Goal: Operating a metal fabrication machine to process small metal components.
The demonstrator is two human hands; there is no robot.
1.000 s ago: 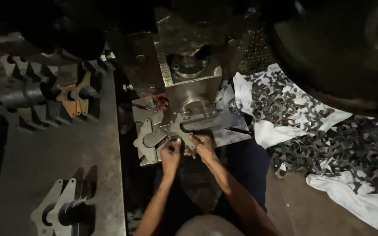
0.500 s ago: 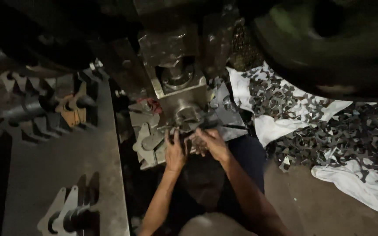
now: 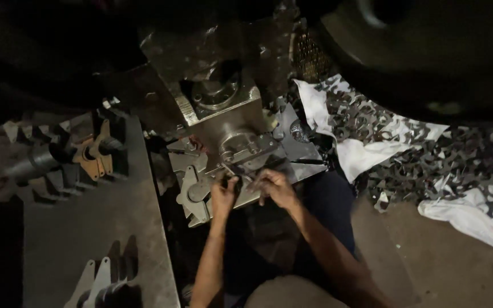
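Head view, dim light. Both hands were at the front edge of a press die plate (image 3: pixel 269 154), under a heavy steel press block (image 3: pixel 218 94). The left hand (image 3: pixel 223 195) was curled, fingertips pinched on a small flat metal piece (image 3: pixel 232 181) lying at the plate's edge. The right hand (image 3: pixel 275 185) sat just beside it, fingers bent down and touching the same edge of the plate; whether it gripped anything could not be told. The two hands were near each other but not touching. Left of the left hand lay a light-coloured notched metal blank (image 3: pixel 192 194), tilted against the die base. Further left, a steel bench (image 3: pixel 87 228) carried stamped brackets threaded on a rod (image 3: pixel 58 157), two of them orange-brown, and a second stack of brackets (image 3: pixel 101 282) at its near end. To the right, a white cloth (image 3: pixel 360 148) on the floor held heaps of small dark metal offcuts (image 3: pixel 429 165). Forearms crossed over dark trousers (image 3: pixel 329 205).
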